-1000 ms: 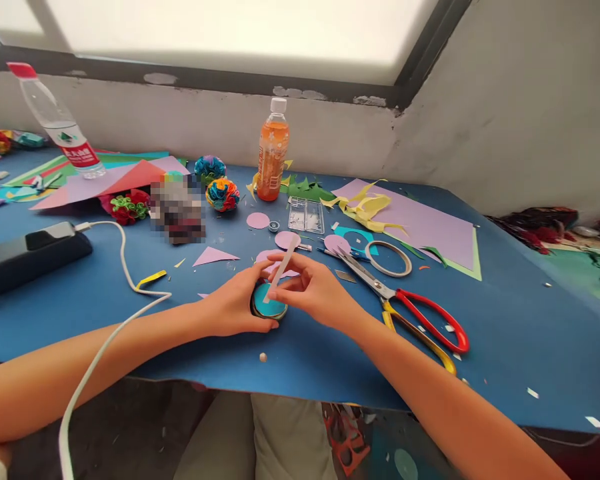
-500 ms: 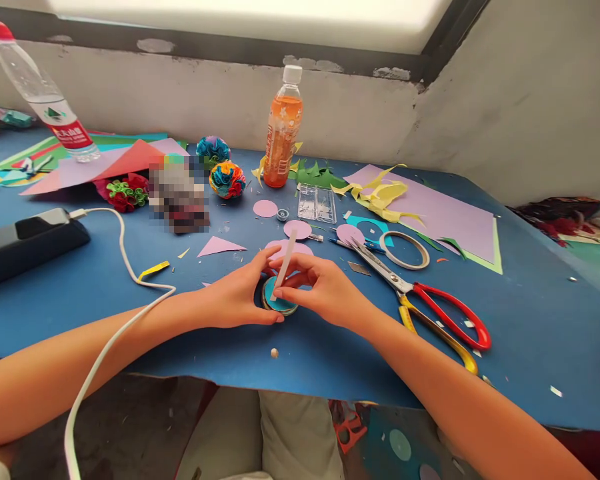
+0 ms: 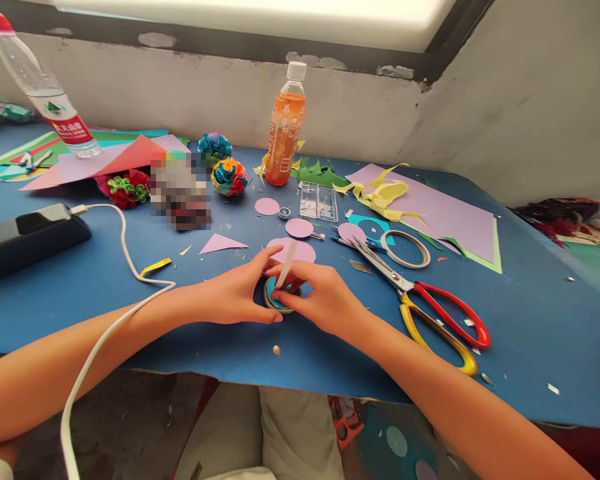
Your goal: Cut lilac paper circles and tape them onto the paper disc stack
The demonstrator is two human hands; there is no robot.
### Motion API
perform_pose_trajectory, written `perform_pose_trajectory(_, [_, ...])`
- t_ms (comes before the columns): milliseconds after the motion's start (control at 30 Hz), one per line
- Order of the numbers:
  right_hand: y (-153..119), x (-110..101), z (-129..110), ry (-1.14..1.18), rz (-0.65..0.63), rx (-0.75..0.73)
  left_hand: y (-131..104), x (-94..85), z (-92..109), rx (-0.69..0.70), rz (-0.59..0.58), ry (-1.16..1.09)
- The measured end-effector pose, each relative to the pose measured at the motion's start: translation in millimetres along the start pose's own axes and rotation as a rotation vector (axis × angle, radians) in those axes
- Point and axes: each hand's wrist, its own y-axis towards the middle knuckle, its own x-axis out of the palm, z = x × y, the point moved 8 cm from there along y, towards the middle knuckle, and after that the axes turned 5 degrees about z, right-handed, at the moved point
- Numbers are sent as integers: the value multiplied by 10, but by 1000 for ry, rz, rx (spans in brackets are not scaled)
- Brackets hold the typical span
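My left hand (image 3: 240, 290) curves round a small round piece (image 3: 271, 299) with a teal top and a pale layered rim, lying on the blue table. Thumb and fingers hold it at its edge. Over it, my right hand (image 3: 313, 293) pinches a narrow whitish translucent strip (image 3: 287, 261), which slants up from the teal surface. Whether the strip's lower end touches that surface is hidden by my fingers. Just beyond my hands lies a scalloped lilac paper piece (image 3: 303, 251), with a lilac paper circle (image 3: 299, 228) behind it.
Large scissors (image 3: 405, 285) lie open to the right, beside a tape roll (image 3: 406, 249). Behind stand an orange drink bottle (image 3: 286, 127) and paper flower balls (image 3: 229, 177). A white cable (image 3: 123, 320) crosses my left forearm from a black device (image 3: 33, 240). A water bottle (image 3: 55, 107) stands far left.
My right hand has shifted slightly, and the strip's top end now sits lower. The left hand keeps its hold on the round piece. The camera view has moved a little.
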Motion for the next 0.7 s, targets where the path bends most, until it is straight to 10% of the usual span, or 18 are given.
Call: perform_pose_trajectory(700, [39,-60,22,-206,82,-36,34,-91,-109,-77,85,-181])
